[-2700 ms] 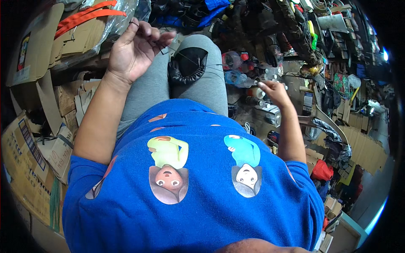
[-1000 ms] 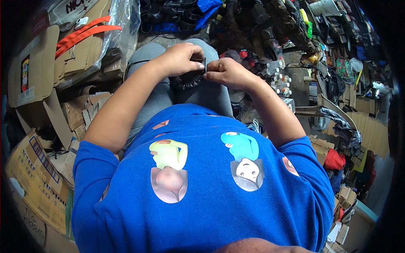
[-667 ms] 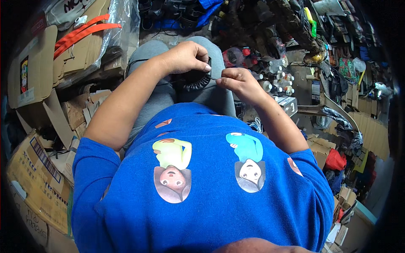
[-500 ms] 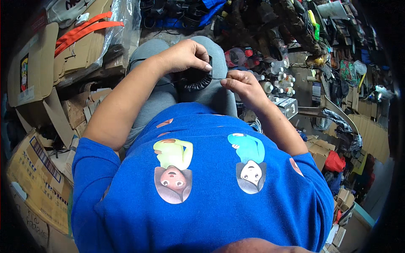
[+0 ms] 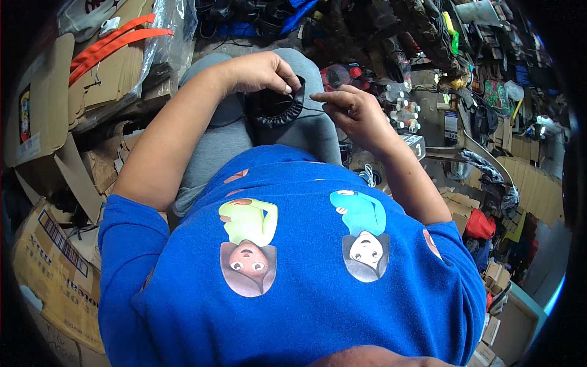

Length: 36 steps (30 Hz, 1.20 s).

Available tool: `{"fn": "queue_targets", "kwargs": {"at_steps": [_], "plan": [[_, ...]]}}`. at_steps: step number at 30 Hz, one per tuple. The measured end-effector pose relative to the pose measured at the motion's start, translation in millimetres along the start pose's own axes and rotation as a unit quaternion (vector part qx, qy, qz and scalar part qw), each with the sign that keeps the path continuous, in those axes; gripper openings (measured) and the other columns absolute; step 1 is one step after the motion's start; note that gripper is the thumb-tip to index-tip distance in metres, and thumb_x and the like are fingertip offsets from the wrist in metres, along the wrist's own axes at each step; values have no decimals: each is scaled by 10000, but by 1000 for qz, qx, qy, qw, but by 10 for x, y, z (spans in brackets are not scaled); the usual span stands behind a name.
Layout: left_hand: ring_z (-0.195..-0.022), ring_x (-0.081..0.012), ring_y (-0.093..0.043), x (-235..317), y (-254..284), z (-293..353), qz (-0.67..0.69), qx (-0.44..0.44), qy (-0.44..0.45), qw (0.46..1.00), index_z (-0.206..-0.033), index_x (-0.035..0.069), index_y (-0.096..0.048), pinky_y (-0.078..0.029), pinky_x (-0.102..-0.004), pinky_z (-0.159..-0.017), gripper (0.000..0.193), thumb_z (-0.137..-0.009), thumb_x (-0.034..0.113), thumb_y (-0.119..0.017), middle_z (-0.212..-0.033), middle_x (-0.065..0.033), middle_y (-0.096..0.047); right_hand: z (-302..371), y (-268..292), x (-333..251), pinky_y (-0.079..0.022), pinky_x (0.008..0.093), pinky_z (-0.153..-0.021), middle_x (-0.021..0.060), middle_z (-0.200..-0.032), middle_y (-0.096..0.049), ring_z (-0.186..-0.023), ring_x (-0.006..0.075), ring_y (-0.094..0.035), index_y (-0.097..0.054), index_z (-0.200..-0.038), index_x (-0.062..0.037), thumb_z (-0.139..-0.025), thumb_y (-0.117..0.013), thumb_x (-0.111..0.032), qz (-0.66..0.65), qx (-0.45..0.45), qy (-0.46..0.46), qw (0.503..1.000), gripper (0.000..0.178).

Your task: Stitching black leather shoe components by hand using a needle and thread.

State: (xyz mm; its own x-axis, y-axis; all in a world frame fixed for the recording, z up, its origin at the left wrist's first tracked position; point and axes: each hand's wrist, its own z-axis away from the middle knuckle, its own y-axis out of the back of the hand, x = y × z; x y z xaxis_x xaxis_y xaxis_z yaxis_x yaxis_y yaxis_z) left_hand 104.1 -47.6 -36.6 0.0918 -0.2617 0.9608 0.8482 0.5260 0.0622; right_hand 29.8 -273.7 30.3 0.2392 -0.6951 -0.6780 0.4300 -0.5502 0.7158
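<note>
A black, glossy piece with a ridged, gathered curved edge (image 5: 278, 117) rests over my lap between my knees. It resembles a shoe part, but its exact kind is unclear. My left hand (image 5: 264, 72) pinches its upper rim between thumb and fingertips. To the right, my right hand (image 5: 356, 114) has its index finger stretched toward the piece and the other fingers curled. A thin black cord (image 5: 310, 111) runs from the ridged edge to those curled fingers. The inside of the piece is dark.
Flattened cardboard (image 5: 116, 79) with orange straps (image 5: 116, 44) is stacked at left, near a yellow printed carton (image 5: 58, 269). Small bottles (image 5: 406, 115) stand beyond my right hand. A blue sheet under black items (image 5: 263, 24) lies ahead of my knees. Clutter crowds the right side.
My right hand's index finger has straightened out from its pinch, and the cord hangs slacker. My left hand still grips the black piece, whose upper rim now shows more.
</note>
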Motion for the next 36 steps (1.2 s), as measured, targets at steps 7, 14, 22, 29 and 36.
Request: {"fn": "queue_targets", "kwargs": {"at_steps": [7,14,22,29,36], "plan": [[-948,-147,-603,-47,28,-36,-19,-16,-5,1000,-1082,-10,-649,-427,-272,-909,324,-772,84,-626,-1009,-90,-676,-61,2,-99,-502,340,-666,146,-800,-624,-726,270,-638,-683,-989,-78,-796,-588,-56,58,-16,-17,998,216],[-946,-145,-603,-47,31,-17,-32,-10,0,999,-1085,-7,-649,-428,-263,-900,328,-769,75,-619,-1005,-92,-677,-81,9,-172,-510,351,-685,154,-816,-637,-760,296,-644,-690,-946,-70,-795,-582,-82,57,-19,-27,998,185],[-954,-155,-601,-28,30,4,-35,-11,-10,999,-1092,-6,-646,-432,-270,-903,324,-779,73,-614,-1018,-99,-673,-118,-30,-183,-521,384,-727,164,-844,-654,-789,319,-644,-696,-930,-81,-798,-563,-103,151,9,4,988,189],[-947,-150,-604,-45,28,5,-13,-12,-10,1000,-1093,-4,-647,-435,-268,-901,324,-779,71,-617,-1020,-98,-674,-128,-32,-191,-520,395,-729,169,-833,-655,-780,324,-644,-693,-904,-71,-807,-548,-120,151,5,9,989,181],[-951,-150,-606,-30,15,-13,-10,-12,1,1000,-1093,-8,-645,-436,-270,-902,321,-781,61,-615,-1024,-101,-673,-141,-58,-253,-516,406,-736,174,-809,-653,-788,329,-640,-693,-912,-72,-800,-539,-117,208,-4,16,978,196]]}}
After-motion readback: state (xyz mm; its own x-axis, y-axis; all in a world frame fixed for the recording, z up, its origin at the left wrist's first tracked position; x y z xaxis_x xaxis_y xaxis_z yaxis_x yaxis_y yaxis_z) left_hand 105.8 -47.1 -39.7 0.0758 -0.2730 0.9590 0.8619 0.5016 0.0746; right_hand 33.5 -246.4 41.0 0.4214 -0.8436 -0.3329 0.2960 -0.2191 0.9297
